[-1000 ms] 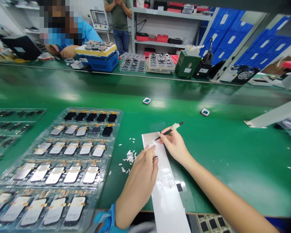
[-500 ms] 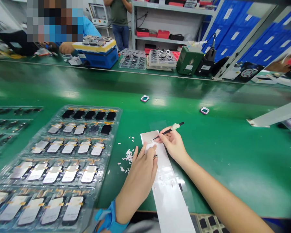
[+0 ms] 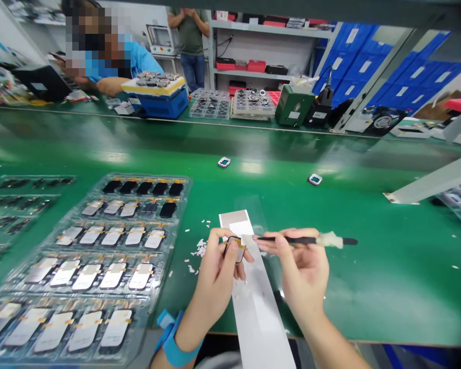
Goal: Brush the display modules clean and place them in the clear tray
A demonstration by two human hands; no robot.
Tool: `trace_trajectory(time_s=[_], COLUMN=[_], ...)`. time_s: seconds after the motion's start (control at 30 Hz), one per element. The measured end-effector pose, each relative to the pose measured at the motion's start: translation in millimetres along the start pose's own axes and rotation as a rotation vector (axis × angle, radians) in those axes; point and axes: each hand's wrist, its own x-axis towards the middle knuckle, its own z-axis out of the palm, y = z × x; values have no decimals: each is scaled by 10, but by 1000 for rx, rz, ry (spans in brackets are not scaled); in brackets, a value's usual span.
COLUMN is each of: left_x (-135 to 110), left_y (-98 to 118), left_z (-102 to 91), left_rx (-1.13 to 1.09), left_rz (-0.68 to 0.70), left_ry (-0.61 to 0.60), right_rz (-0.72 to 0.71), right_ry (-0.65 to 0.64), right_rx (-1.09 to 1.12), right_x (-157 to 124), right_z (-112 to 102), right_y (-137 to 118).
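Pinched between the thumb and fingers of my left hand [image 3: 215, 279] is a small display module [image 3: 238, 253] with a dark rim and an amber flex strip. My right hand [image 3: 307, 266] grips black tweezers [image 3: 299, 240], wrapped in whitish tape near the back end. At their tip, close to the display's right edge, is a small pale grey piece [image 3: 248, 240]; whether it touches the display I cannot tell. Under both hands runs a long white paper strip [image 3: 267, 328]. Small white scraps [image 3: 200, 248] lie left of it.
A clear tray [image 3: 165, 271] with rows of display modules fills the left. Two small square parts, one left [image 3: 224, 162] and one right [image 3: 315, 179], lie farther back. A blue box [image 3: 161, 102] and a green box [image 3: 294, 106] stand behind; a co-worker's arm [image 3: 113, 86] is at far left.
My left hand has risen off the strip and turned, the display now plainly visible in it. My right hand has turned palm up, the tweezers swinging level from the strip to the display.
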Motion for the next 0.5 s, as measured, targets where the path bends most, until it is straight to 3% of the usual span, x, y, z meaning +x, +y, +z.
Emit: trace_trajectory(time_s=[0.13, 0.5], left_x=[-32, -54], left_y=[-18, -96], left_z=[79, 74], left_rx=[-185, -213], left_rz=[11, 24], left_ry=[-32, -61], right_rz=[-58, -74], right_ry=[-12, -7], right_rx=[36, 81], right_x=[-157, -209], right_z=[39, 51], right_y=[39, 132])
